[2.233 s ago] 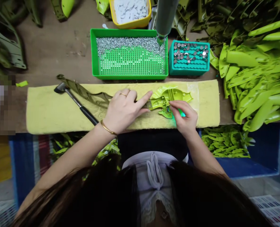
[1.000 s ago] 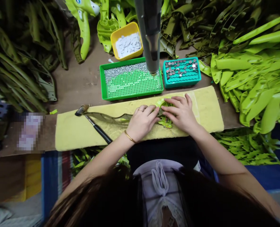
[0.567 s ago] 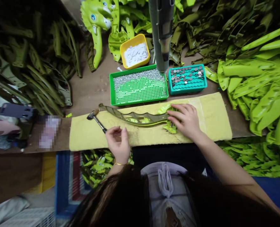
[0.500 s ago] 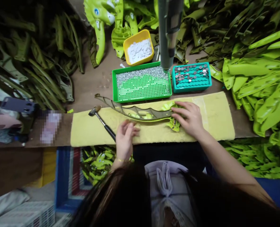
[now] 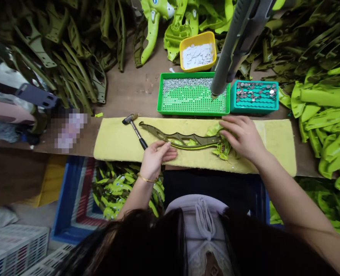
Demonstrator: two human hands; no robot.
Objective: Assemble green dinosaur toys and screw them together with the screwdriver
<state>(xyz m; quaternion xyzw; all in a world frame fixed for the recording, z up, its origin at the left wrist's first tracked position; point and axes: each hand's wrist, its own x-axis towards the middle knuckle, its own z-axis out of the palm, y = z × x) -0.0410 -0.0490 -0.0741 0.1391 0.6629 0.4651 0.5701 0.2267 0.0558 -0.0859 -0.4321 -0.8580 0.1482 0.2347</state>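
Observation:
An olive plastic toy piece (image 5: pixel 187 141), long, curved and with cut-outs, lies over a bright green moulded part (image 5: pixel 222 151) on a yellow cloth pad. My right hand (image 5: pixel 244 138) has its thumb and fingers on the right end of this pair, partly hiding it. Near the pair's lower left edge is my left hand (image 5: pixel 158 156), fingers loosely bent and apart from the thumb; whether it touches the edge is hard to see. A small hammer (image 5: pixel 136 132) with a black grip rests on the pad, its handle end close to my left hand.
Behind the yellow pad (image 5: pixel 120 147) stand a green tray (image 5: pixel 192 113) of small screws, a teal tray (image 5: pixel 254 109) of round metal discs and a yellow bin (image 5: pixel 184 67) of white pieces. A power screwdriver (image 5: pixel 230 50) hangs above. Olive parts (image 5: pixel 74 73) and green parts (image 5: pixel 325 115) are heaped at the sides.
The camera view has shifted, so the bench appears further right. My left hand has come closer to the olive piece's lower edge. My right hand stays at its right end.

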